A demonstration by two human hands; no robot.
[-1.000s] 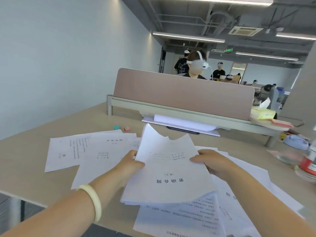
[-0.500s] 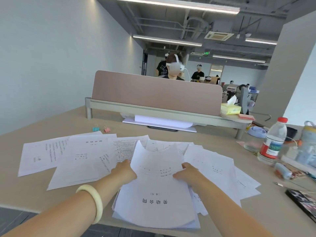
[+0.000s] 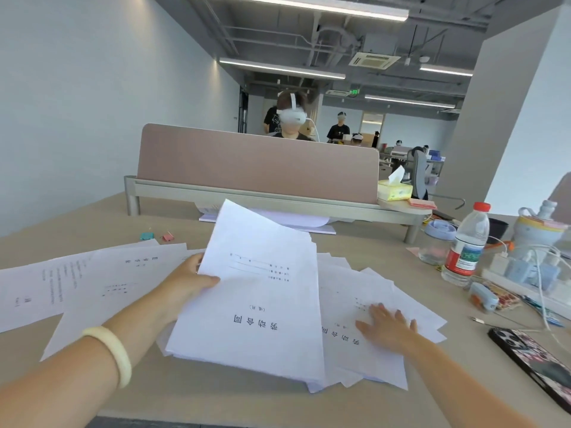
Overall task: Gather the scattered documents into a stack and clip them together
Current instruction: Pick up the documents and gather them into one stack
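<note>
Tabletop (image 3: 216, 396): pale wood, carries everything below. All places are given from the stack.

Divider panel (image 3: 256, 168): pinkish, upright, well behind the stack.

Stack (image 3: 253, 304): white printed sheets, roughly squared. Near edge is low by the tabletop, far end is tilted up off it.

Loose sheets, left group (image 3: 92, 288): overlapping, flat, fanned out left of the stack.

Loose sheets, right group (image 3: 349, 285): overlapping, flat, just right of the stack and partly tucked under it.

Hands: well apart. Left hand (image 3: 188, 282) grips the stack's left edge, thumb on the top sheet, pale bracelet (image 3: 114, 350) on the wrist. Right hand (image 3: 386, 327) lies flat with fingers spread, pressing on the right group.

Phone (image 3: 534, 362): dark, face up, far right of the stack.

Water bottle (image 3: 466, 245): red cap, upright, right of the stack and further back.

Teal clip (image 3: 146, 236) and pink clip (image 3: 167, 237): side by side, behind and left of the stack, beyond the left group.
</note>
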